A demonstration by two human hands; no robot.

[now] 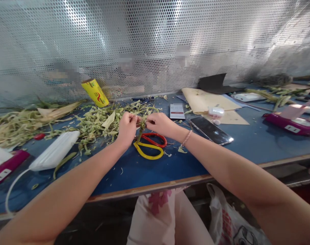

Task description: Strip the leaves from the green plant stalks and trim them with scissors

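Observation:
Both my hands meet above the blue table (246,143), pinching a small green plant stem (141,128) between them. My left hand (126,127) is closed on its left side and my right hand (160,123) on its top, fingers pressed together. The stem hangs down over scissors with one red and one yellow handle (150,149), which lie on the table just below my hands. Behind my hands spreads a heap of green stems and leaf scraps (104,119).
A white face mask (55,153) lies at left, a yellow roll (95,92) leans at the back. A black phone (211,130), a small card (177,111), brown paper (206,100) and magenta cases (290,123) sit to the right. A perforated metal screen (155,41) closes the back.

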